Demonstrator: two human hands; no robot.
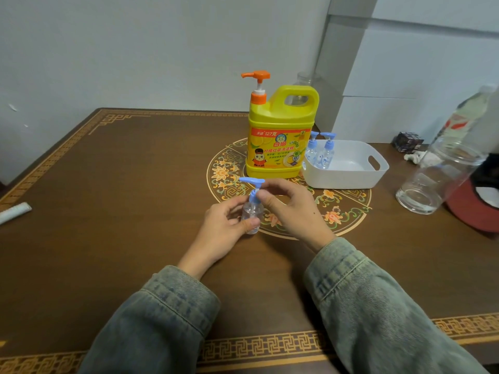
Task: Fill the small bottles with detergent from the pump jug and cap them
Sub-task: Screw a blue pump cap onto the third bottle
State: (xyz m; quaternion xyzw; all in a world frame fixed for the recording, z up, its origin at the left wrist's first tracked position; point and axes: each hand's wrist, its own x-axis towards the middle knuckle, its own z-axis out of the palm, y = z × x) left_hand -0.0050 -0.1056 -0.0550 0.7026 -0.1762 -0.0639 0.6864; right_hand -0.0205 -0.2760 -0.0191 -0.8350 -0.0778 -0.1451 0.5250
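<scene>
A small clear bottle (252,215) with a blue pump cap (252,184) stands near the table's middle. My left hand (225,225) grips its body from the left. My right hand (291,206) pinches the blue collar of the cap with thumb and fingers. Behind them stands the yellow detergent jug (278,141) with an orange pump (256,79), its spout pointing left. Two more small bottles (320,153) with blue pump caps stand in the left end of a white basket (348,176).
A large clear jar (432,182) and a plastic water bottle (467,114) stand at the right, next to a red cap (472,211). A dark cube (407,141) lies at the back right. A white tube (13,211) lies at the left edge.
</scene>
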